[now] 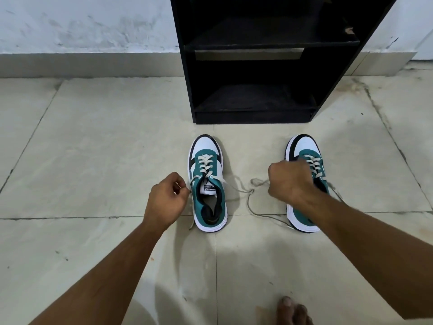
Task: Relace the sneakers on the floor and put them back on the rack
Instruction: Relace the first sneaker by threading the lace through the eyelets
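Two teal, white and black sneakers stand on the tiled floor, toes toward a black rack (255, 57). The left sneaker (207, 184) is laced up to its top eyelets. Beside its left side, my left hand (166, 200) pinches the left end of its white lace (191, 186). The lace's right end (236, 186) trails loose across the floor between the shoes. My right hand (290, 179) is closed over the inner side of the right sneaker (307, 181), and hides what it grips. That shoe's lace (260, 213) lies slack on the floor.
The rack's two shelves hold nothing that I can see. A pale wall with a skirting board (89, 65) runs behind it. My bare toes (293, 310) show at the bottom edge. Tiled floor (98, 141) spreads left and right of the shoes.
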